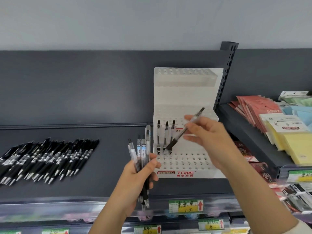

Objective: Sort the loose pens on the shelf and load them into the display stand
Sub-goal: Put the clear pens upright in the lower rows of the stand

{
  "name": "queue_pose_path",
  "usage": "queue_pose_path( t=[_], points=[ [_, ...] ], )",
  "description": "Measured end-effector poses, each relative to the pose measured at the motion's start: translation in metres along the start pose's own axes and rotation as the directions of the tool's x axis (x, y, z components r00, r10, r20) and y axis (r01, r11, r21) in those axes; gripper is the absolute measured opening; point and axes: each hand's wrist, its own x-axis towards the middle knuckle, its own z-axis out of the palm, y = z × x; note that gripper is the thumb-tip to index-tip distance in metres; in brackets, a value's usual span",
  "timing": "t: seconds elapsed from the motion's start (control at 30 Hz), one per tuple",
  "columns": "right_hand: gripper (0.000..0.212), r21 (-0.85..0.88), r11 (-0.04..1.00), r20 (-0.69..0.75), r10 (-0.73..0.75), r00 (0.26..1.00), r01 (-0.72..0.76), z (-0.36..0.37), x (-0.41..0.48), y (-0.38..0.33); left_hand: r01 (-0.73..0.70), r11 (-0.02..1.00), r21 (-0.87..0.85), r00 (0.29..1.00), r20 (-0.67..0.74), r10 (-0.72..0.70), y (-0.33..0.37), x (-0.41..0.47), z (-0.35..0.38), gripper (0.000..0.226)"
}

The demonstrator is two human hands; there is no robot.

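1. Left hand (135,179) — fingers curled round a bundle of clear pens (142,149), tips down, just left of the display stand (185,92).
2. Right hand (209,137) pinches a single pen (174,141) — tilted, tip near the stand's lower holes, beside three standing pens (166,137).
3. Loose black pens (45,157) lie in a row on the shelf (109,183), well left.

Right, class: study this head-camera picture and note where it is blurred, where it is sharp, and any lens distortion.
Head view: motion blur smears the right hand and its pen; the loose pens at left and sticky notes at right are soft; the stand and the bundle in the left hand are sharper; the wide lens tilts the post; light is soft, no glare.
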Motion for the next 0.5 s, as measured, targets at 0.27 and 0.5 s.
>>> queue_pose_path(
  t=[0.27, 0.5],
  points=[
    [0.016, -0.4, 0.886, -0.223, -0.342, 0.913, 0.234, -0.003, 0.014, 0.012, -0.022, 0.998, -0.054, 0.997, -0.081, 0.018, 0.001, 0.003, -0.007, 0.019],
    [0.019, -0.626, 0.739, -0.118, -0.406, 0.906, 0.25, 0.012, 0.017, 0.035, -0.025, 0.998, -0.057, 0.996, -0.084, 0.02, 0.002, 0.001, -0.009, 0.02]
  ],
)
